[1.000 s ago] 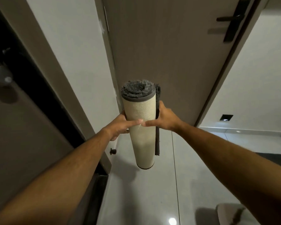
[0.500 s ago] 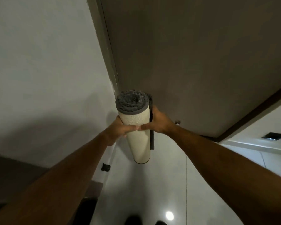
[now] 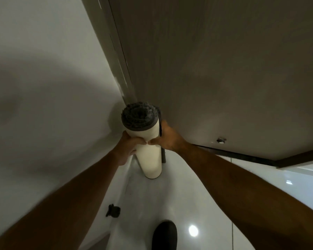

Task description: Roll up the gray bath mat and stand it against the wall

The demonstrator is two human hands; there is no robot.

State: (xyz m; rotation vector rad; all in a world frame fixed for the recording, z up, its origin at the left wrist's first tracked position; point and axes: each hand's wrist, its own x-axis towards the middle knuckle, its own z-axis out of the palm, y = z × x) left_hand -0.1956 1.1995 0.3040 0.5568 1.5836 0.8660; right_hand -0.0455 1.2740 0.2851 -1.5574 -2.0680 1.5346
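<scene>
The rolled gray bath mat (image 3: 149,159) stands upright as a tube, cream backing outside and gray pile showing at its top end. Its lower end is at or just above the glossy floor, in the corner between the white wall (image 3: 49,105) and the brown door (image 3: 215,78). My left hand (image 3: 129,147) grips the roll from the left and my right hand (image 3: 167,137) from the right, fingertips meeting on its front. The mat's loose dark edge runs down the right side under my right hand.
A black door stopper (image 3: 113,210) sits on the floor by the wall's base. A small metal stop (image 3: 220,140) is on the door's lower edge. My dark shoe (image 3: 163,235) is near the bottom. The white tiled floor (image 3: 197,204) reflects a ceiling light.
The roll has come down and forward into the corner, from held in the air to floor level. The view has tilted down and closer to the wall; both hands have kept their grip.
</scene>
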